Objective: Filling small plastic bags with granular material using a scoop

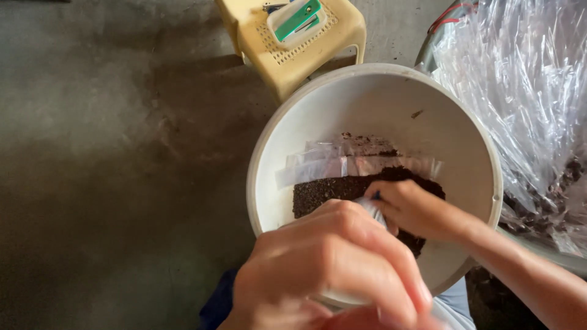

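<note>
A small clear plastic bag (372, 209) is gripped between the left hand (333, 269) and the right hand (413, 211) above a round white bucket (342, 116). Only a pale crumpled part of the bag is seen between the fingers. Dark, crumbly soil (330, 190) is heaped at the bucket's bottom, and flat clear plastic bags (342, 160) are laid against the soil's far edge.
</note>
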